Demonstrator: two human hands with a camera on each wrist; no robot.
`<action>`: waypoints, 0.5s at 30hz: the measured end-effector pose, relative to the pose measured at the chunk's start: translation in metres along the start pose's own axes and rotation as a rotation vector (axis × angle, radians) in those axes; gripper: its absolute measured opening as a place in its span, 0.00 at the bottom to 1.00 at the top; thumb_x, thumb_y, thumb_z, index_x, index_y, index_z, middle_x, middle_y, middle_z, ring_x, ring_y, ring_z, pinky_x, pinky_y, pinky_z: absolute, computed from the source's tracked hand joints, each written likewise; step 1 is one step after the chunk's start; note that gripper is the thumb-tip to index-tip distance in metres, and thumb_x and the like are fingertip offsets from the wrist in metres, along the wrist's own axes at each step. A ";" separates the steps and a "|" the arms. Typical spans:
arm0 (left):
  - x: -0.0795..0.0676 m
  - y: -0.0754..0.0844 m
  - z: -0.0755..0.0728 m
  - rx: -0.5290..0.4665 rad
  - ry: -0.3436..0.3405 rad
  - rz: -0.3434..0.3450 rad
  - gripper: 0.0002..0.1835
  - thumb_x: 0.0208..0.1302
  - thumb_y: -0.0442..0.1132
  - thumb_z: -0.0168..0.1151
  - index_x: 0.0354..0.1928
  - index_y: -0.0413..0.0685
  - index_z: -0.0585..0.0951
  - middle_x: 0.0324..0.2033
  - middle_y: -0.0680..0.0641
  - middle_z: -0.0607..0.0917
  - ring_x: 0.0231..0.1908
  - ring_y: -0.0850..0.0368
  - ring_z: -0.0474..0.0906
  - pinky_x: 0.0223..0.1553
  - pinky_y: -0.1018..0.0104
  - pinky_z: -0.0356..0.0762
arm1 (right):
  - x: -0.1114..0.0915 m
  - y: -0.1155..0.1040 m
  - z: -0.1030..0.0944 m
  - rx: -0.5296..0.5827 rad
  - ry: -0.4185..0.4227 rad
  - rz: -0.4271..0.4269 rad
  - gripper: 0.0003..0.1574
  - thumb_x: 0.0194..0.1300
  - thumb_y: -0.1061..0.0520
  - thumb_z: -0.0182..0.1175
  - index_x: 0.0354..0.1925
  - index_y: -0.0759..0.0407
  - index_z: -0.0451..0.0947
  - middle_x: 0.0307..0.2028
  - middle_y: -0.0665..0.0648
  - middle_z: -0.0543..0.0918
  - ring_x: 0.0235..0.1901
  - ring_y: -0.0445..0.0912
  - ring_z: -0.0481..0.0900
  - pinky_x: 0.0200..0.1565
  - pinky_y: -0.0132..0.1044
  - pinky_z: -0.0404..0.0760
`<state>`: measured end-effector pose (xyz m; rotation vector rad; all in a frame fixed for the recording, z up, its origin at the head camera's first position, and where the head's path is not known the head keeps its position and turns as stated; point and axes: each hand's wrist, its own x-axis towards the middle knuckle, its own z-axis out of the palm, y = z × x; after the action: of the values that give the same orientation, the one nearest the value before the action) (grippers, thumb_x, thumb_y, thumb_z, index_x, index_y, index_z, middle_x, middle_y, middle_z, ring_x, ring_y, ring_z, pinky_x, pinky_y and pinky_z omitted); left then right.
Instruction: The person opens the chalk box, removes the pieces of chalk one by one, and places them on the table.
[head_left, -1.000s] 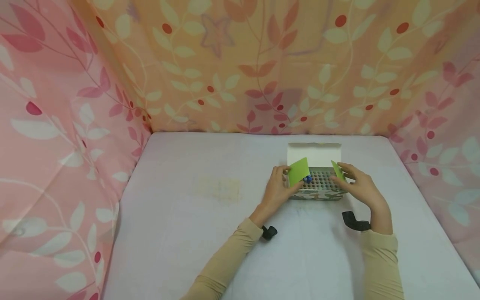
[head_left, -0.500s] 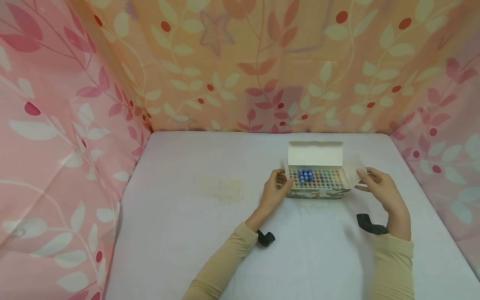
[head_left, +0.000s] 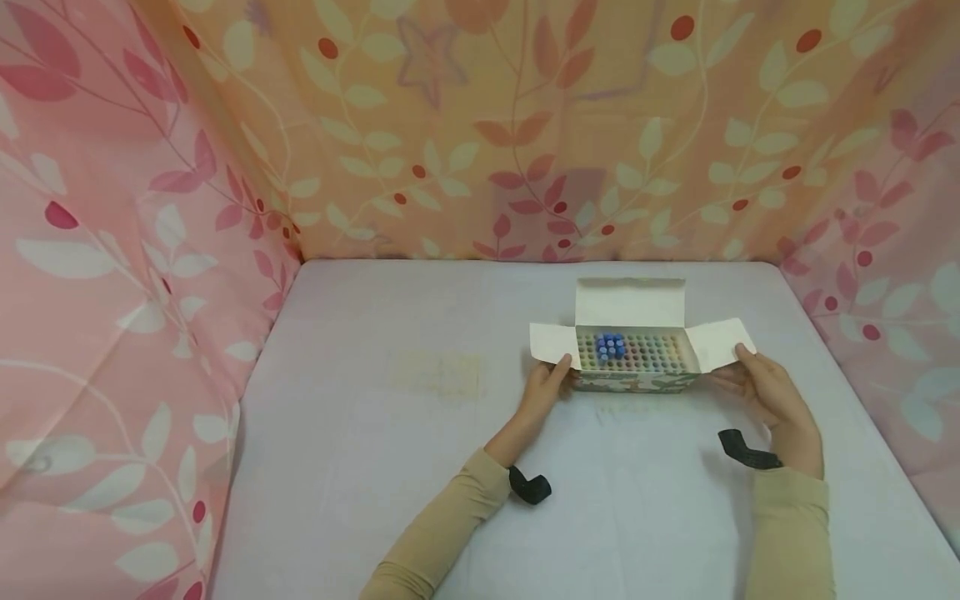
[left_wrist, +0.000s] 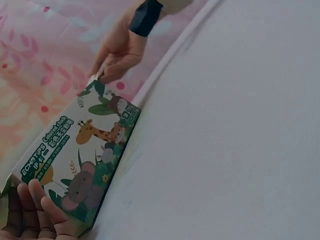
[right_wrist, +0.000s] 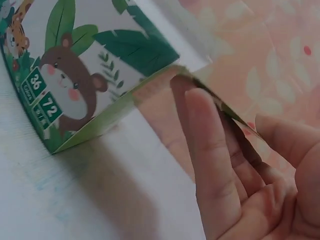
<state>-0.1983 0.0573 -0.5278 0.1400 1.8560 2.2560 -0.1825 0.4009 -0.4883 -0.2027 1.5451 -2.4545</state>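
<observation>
An open chalk box (head_left: 636, 382) stands on the table, animals printed on its front. Its lid (head_left: 630, 302) is raised at the back, and rows of coloured chalk ends (head_left: 656, 354) show inside. Several blue cylindrical pieces (head_left: 611, 348) stick up left of the middle. My left hand (head_left: 538, 396) holds the left side flap (head_left: 552, 342) near its front corner, thumb on top; its fingers (left_wrist: 37, 210) lie beside the box. With my right hand (head_left: 776, 396) I pinch the right side flap (head_left: 720, 343) between thumb (right_wrist: 282, 142) and fingers. Both flaps are folded outward.
The white-covered table (head_left: 360, 467) carries faint coloured stains (head_left: 442, 375). A floral curtain (head_left: 420, 133) rises behind the table, and pink patterned cloth (head_left: 112, 292) hangs at the sides. Black bands (head_left: 528, 485) are worn at both wrists.
Both green-faced side flaps have swung from upright to outward, uncovering the chalk and blue pieces. My right hand has moved right with its flap; my left hand has shifted slightly left and down.
</observation>
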 end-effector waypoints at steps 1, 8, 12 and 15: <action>0.000 -0.002 0.000 -0.049 -0.001 -0.056 0.20 0.67 0.52 0.51 0.40 0.39 0.76 0.29 0.51 0.80 0.28 0.59 0.76 0.28 0.68 0.70 | 0.000 0.003 -0.004 0.070 -0.037 0.016 0.26 0.75 0.61 0.30 0.49 0.63 0.77 0.39 0.62 0.85 0.41 0.49 0.84 0.44 0.38 0.79; 0.000 -0.005 0.002 -0.376 -0.032 -0.270 0.14 0.67 0.51 0.51 0.37 0.48 0.75 0.29 0.54 0.77 0.30 0.63 0.73 0.33 0.72 0.68 | 0.001 0.018 -0.017 0.340 -0.099 0.149 0.28 0.75 0.59 0.25 0.48 0.68 0.72 0.40 0.68 0.83 0.44 0.54 0.82 0.47 0.38 0.78; -0.001 -0.005 0.005 -0.530 -0.035 -0.348 0.13 0.67 0.51 0.51 0.33 0.49 0.74 0.29 0.55 0.75 0.32 0.64 0.71 0.35 0.73 0.69 | 0.003 0.022 -0.017 0.418 -0.030 0.253 0.28 0.76 0.56 0.29 0.42 0.70 0.74 0.36 0.68 0.83 0.39 0.52 0.84 0.42 0.33 0.80; -0.002 -0.005 0.006 -0.581 -0.034 -0.368 0.12 0.67 0.50 0.51 0.32 0.50 0.74 0.29 0.56 0.74 0.32 0.64 0.70 0.35 0.73 0.68 | 0.002 0.024 -0.016 0.454 -0.021 0.287 0.30 0.75 0.55 0.30 0.40 0.71 0.76 0.36 0.68 0.83 0.38 0.51 0.84 0.42 0.32 0.80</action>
<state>-0.1943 0.0638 -0.5313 -0.2351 1.0331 2.3819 -0.1855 0.4038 -0.5173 0.0703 0.8957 -2.4728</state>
